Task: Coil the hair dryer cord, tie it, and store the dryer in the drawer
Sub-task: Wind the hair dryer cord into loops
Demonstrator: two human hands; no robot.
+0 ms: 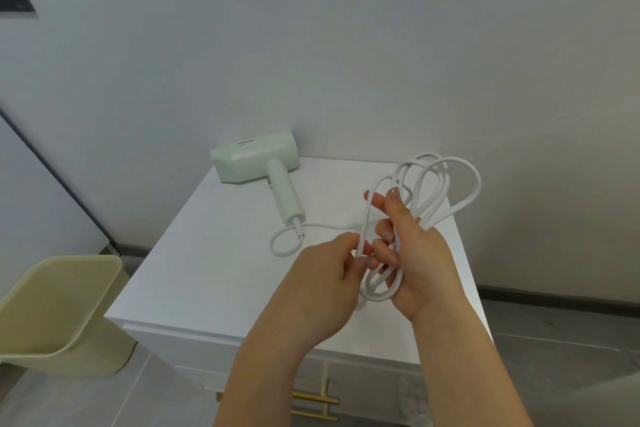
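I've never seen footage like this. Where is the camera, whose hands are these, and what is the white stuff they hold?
There is no machine here: these are a person's two bare hands, filmed by one wide-angle camera worn on the head, looking forward and down. A pale green hair dryer lies on the top of a white cabinet, and its white cord runs from the handle to the hands. The right hand grips a bundle of cord loops, while the left hand pinches one strand beside it. Below, a gold drawer handle shows on the cabinet front. A yellowish bin stands on the floor at the left.
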